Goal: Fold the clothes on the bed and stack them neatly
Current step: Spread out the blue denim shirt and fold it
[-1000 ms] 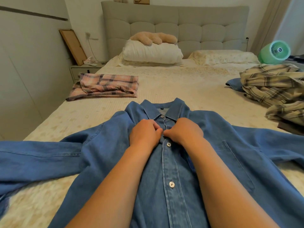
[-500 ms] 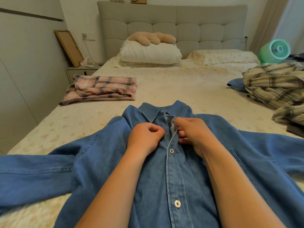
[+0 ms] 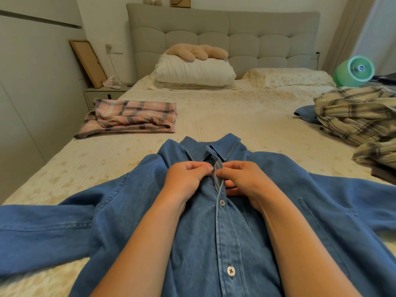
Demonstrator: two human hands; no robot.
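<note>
The bed (image 3: 214,116) fills the view, its cream patterned cover running up to a grey tufted headboard (image 3: 225,37); across its near end lies the blue denim shirt (image 3: 214,232), front upward, collar toward the headboard and both sleeves spread out to the sides; at the bed's right edge a loose heap of beige plaid clothes (image 3: 353,116) rests partly on a scrap of blue cloth; on the left side, well apart from the denim shirt, sits a folded pink plaid garment (image 3: 130,116); near the headboard a white pillow (image 3: 192,71) carries a tan plush toy (image 3: 197,52), and a flatter patterned pillow (image 3: 287,77) lies beside it; a green fan (image 3: 354,70) stands at the far right; a wooden frame (image 3: 87,61) leans on the wall above a nightstand (image 3: 102,94); the left hand (image 3: 186,179) has its fingers curled, its grip pinching the shirt's placket just below the collar; the right hand (image 3: 242,181) pinches the opposite edge of the placket, thumb tips nearly meeting; two buttons below them are fastened.
</note>
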